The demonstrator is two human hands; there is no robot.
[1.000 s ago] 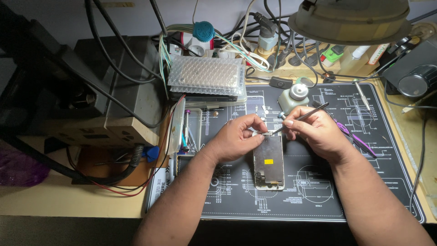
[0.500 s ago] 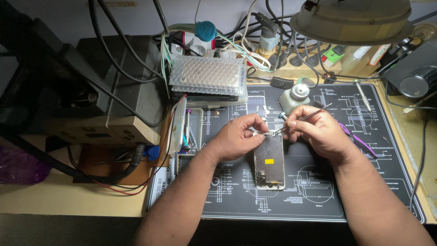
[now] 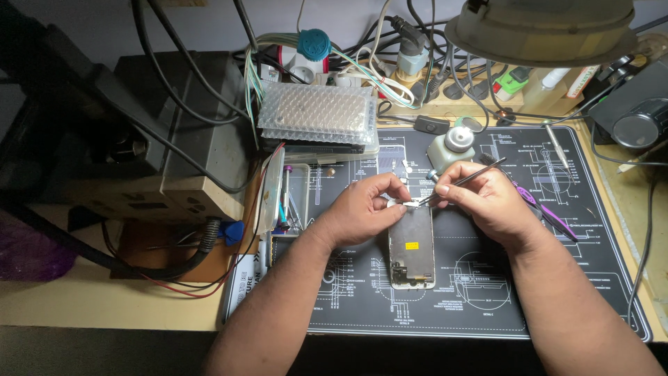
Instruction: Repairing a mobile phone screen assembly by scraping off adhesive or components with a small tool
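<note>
At frame centre, tweezers (image 3: 460,182) are pinched by the right hand (image 3: 480,198); a small metal part (image 3: 412,205) is gripped by the left hand (image 3: 363,207) above the opened phone (image 3: 412,247). Tools are held in the clear tray (image 3: 300,198) at left.

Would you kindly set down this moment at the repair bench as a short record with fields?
Setting: dark work mat printed with white diagrams, on a cluttered bench
Left hand: fingertips pinch a small pale part at the top edge of the phone assembly
Right hand: holds thin tweezers, tips at that same top edge
Phone assembly: lies flat on the mat, inner side up, with a small yellow patch
Behind the hands: bubble-wrapped flat pack, small grey round bottle
Right of the right hand: purple tool on the mat
Overhead: round lamp
</note>
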